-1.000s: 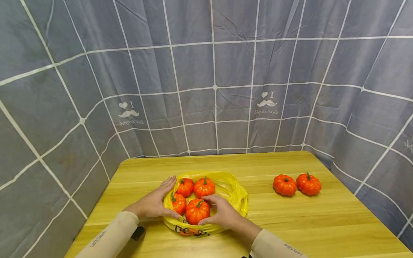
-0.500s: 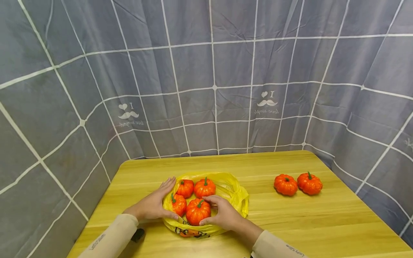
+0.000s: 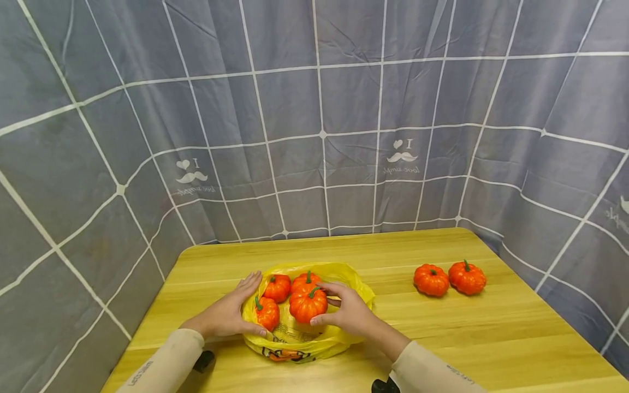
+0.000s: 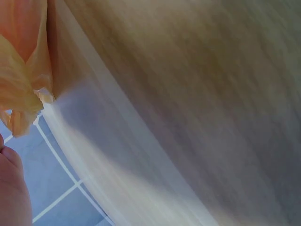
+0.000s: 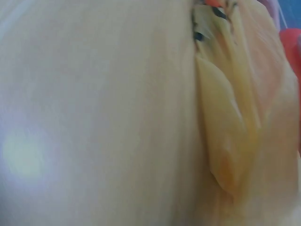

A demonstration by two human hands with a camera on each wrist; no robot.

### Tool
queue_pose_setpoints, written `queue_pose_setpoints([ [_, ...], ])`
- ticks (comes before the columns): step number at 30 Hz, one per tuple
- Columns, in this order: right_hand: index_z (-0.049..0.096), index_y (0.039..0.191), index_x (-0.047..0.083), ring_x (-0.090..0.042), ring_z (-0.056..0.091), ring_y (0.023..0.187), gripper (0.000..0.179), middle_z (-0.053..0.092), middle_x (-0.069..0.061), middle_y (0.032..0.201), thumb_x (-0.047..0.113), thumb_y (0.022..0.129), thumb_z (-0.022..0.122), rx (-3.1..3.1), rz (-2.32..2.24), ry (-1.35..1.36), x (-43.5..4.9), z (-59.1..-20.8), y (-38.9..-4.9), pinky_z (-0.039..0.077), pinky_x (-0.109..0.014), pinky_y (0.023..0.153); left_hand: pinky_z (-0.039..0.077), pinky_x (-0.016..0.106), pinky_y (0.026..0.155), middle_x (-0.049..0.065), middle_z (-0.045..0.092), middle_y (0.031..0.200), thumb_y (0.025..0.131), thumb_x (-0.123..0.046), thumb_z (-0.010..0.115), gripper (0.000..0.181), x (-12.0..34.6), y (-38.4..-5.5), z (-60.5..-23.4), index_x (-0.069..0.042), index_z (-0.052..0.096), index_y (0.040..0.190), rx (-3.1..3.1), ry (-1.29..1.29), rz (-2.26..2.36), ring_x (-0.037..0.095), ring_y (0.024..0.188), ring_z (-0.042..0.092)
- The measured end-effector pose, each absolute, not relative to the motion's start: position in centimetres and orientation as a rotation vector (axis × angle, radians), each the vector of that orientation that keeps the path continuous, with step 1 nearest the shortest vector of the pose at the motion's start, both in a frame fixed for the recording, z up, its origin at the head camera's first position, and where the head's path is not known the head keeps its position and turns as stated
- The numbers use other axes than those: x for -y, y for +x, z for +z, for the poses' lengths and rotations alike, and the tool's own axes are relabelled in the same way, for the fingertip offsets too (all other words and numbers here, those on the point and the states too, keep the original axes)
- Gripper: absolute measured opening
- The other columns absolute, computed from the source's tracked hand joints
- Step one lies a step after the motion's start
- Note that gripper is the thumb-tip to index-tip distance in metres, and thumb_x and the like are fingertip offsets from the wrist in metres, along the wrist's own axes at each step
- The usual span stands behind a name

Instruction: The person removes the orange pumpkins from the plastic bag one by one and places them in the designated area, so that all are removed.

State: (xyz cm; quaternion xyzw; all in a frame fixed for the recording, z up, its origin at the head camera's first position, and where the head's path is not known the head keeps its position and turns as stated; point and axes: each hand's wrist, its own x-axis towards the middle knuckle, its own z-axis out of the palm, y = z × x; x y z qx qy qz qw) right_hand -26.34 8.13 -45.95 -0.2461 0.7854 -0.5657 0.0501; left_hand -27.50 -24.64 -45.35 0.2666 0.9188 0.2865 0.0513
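A yellow plastic bag lies wide-mouthed on the table, dark and orange print on its near side. Three orange toy pumpkins with green stems sit in it: a back-left one, a front-left one and a back one, partly covered. My right hand grips another pumpkin between thumb and fingers, over the bag's mouth. Along the bag's left rim rests my left hand, fingers straight and thumb toward the front. The right wrist view catches the bag's side; the left wrist view shows a bag edge.
Two more orange pumpkins, a left one and a right one, sit side by side at the table's right. The wooden table meets a grey checked curtain behind and at both sides.
My right hand has lifted the front pumpkin up and away from me, so it now overlaps the back one and bares the bag's bottom. My left hand stays at the rim.
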Motion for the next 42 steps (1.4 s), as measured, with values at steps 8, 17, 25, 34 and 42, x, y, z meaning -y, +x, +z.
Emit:
queue_pose_setpoints([
  [8, 0.053, 0.142, -0.003, -0.038, 0.053, 0.128, 0.078, 0.054, -0.018, 0.139, 0.015, 0.076, 0.090, -2.477, -1.795, -0.734, -10.2, -44.5, -27.4, 0.048, -0.043, 0.101, 0.011, 0.059, 0.118, 0.010, 0.005, 0.167, 0.069, -0.068, 0.082, 0.131, 24.9, -27.4, -45.3, -0.004, 0.015, 0.161, -2.806, 0.817, 0.859, 0.037, 0.152, 0.003],
  [17, 0.051, 0.143, -0.005, -0.038, 0.052, 0.129, 0.077, 0.053, -0.020, 0.140, 0.012, 0.078, 0.089, -2.613, -1.884, -0.544, -13.4, -44.3, -28.7, 0.045, -0.046, 0.104, 0.011, 0.061, 0.117, 0.009, 0.004, 0.167, 0.069, -0.069, 0.081, 0.131, 25.2, -27.3, -45.5, -0.004, 0.014, 0.161, -2.814, 0.807, 0.861, 0.038, 0.152, 0.003],
  [25, 0.048, 0.144, -0.009, -0.041, 0.049, 0.129, 0.081, 0.049, -0.025, 0.143, 0.011, 0.077, 0.089, -2.743, -1.857, -0.410, -17.0, -44.8, -29.4, 0.044, -0.046, 0.105, 0.010, 0.059, 0.118, 0.009, 0.004, 0.167, 0.068, -0.069, 0.081, 0.132, 25.2, -27.3, -45.5, -0.003, 0.015, 0.161, -2.825, 0.801, 0.862, 0.036, 0.152, 0.003],
  [34, 0.043, 0.147, -0.010, -0.043, 0.044, 0.135, 0.083, 0.041, -0.028, 0.150, 0.019, 0.082, 0.086, -2.817, -1.780, -0.187, -21.2, -46.2, -29.5, 0.040, -0.046, 0.109, 0.011, 0.058, 0.118, 0.010, 0.005, 0.167, 0.067, -0.069, 0.082, 0.132, 25.3, -27.1, -45.4, -0.002, 0.016, 0.161, -2.820, 0.798, 0.865, 0.037, 0.152, 0.004],
  [42, 0.037, 0.149, -0.012, -0.043, 0.041, 0.138, 0.086, 0.038, -0.030, 0.152, 0.021, 0.085, 0.084, -2.801, -1.740, -0.071, -22.6, -47.8, -29.2, 0.038, -0.045, 0.110, 0.011, 0.057, 0.118, 0.008, 0.004, 0.167, 0.067, -0.070, 0.081, 0.133, 25.1, -27.0, -45.2, -0.005, 0.014, 0.161, -2.829, 0.782, 0.840, 0.037, 0.152, 0.004],
])
